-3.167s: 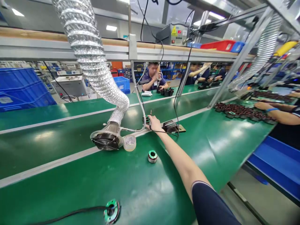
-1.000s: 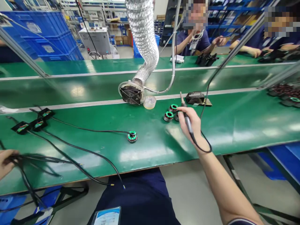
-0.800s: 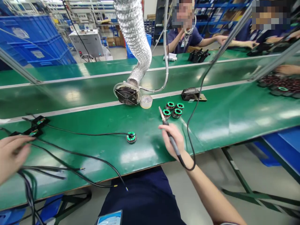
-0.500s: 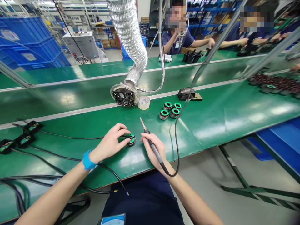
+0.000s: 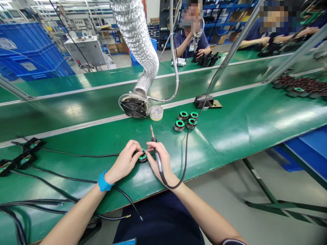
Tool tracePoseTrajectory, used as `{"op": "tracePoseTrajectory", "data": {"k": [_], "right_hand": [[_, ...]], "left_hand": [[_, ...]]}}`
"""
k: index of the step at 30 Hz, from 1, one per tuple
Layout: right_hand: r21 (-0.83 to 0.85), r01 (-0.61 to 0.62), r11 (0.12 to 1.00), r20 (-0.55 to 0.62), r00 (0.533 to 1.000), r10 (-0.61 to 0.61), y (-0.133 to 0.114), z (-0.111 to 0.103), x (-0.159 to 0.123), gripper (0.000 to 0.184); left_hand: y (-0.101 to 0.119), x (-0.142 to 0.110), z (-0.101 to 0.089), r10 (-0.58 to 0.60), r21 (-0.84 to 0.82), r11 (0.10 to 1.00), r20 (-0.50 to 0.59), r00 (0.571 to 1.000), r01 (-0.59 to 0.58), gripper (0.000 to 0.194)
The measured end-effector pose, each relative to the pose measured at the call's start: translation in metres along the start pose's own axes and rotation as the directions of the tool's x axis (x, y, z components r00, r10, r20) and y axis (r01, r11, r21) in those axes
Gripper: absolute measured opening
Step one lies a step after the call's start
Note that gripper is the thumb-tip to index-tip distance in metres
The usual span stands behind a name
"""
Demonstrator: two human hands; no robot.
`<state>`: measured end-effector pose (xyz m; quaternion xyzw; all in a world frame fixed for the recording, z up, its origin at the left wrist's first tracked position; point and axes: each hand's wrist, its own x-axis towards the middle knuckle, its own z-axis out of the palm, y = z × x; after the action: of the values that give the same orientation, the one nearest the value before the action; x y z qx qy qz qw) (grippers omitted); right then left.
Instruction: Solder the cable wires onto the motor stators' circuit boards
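Note:
My left hand, with a blue wristband, pinches a small green-topped coil part that rests on the green bench. My right hand touches the same part with its fingertips while a soldering iron lies along the palm, its tip pointing up and away from me. The iron's black cord loops off to the right and rises toward a stand. A black cable runs left from the coil part.
A fume fan on a silver flexible duct and a tape roll stand beyond my hands. Three coil parts sit to the right, an iron stand behind them. Black cables and small fans lie at left. Other people work across the bench.
My right hand has brought the soldering iron in from the far right to the coil part. My left hand has left the cables and closed on that part.

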<state>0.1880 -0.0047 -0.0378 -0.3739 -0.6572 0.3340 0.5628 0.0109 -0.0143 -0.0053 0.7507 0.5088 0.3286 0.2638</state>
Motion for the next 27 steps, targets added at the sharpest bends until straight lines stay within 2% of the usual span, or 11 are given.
{"op": "tracePoseTrajectory", "data": {"k": [5,12,15,22,27], "right_hand": [[-0.021,-0.036,0.999,-0.042,0.998,0.035,-0.002,0.002,-0.006,0.034],[-0.088,0.057,0.994,0.005,0.998,-0.057,-0.007,0.002,-0.008,0.036],[-0.064,0.027,0.998,-0.020,0.999,-0.028,-0.009,-0.007,-0.005,0.036],[0.031,-0.074,0.997,-0.113,0.991,0.077,-0.008,-0.036,-0.012,0.020],[0.126,-0.053,0.991,-0.155,0.985,0.072,-0.007,-0.045,-0.019,0.039]], "left_hand": [[0.001,-0.004,0.011,-0.051,0.041,0.998,-0.076,0.996,0.055,0.013],[0.008,-0.003,0.011,-0.106,-0.019,0.994,-0.107,0.989,0.104,0.014],[0.012,-0.002,0.009,-0.115,-0.037,0.993,-0.136,0.984,0.111,0.015],[0.016,-0.006,0.010,-0.163,-0.053,0.986,-0.194,0.967,0.156,0.018],[0.014,-0.006,0.008,-0.222,-0.084,0.974,-0.176,0.959,0.210,0.015]]}}
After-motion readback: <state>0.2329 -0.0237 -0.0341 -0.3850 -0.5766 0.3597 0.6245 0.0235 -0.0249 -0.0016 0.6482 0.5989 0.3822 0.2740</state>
